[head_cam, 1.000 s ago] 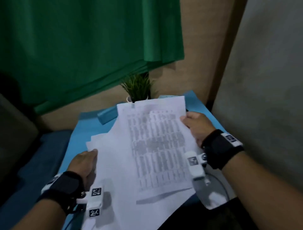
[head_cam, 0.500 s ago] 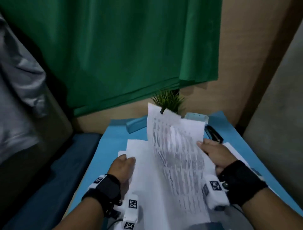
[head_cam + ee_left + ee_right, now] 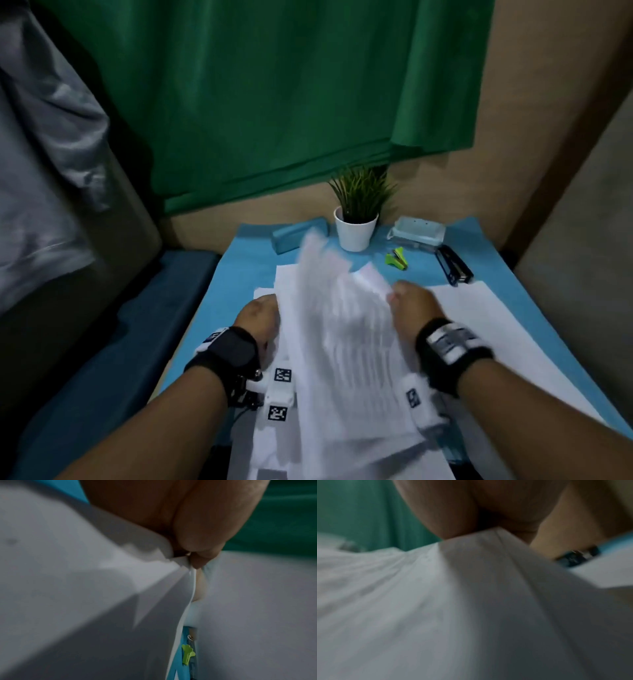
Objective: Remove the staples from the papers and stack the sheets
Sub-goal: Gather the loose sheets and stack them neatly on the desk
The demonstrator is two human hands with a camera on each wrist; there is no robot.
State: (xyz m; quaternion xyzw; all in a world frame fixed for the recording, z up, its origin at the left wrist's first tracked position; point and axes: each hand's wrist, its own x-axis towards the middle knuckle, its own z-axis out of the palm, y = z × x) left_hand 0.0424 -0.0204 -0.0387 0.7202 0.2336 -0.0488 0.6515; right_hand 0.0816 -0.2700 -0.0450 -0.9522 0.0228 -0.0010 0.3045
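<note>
The right hand (image 3: 412, 308) pinches the printed sheets (image 3: 346, 346) at centre frame; the left hand (image 3: 257, 317) grips their left edge. This looks like the stacking step; next, squaring them onto the white pile (image 3: 479, 329) at right.

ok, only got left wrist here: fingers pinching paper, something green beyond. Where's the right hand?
Observer: Right hand grips the printed sheet by its right edge, raised.
Operator: Green thing in use?
Observer: No. It's the staple remover, lying untouched on the table by the plant pot.
Operator: Anything set aside?
Observer: One blank sheet lies flat to the right of the hands.
</note>
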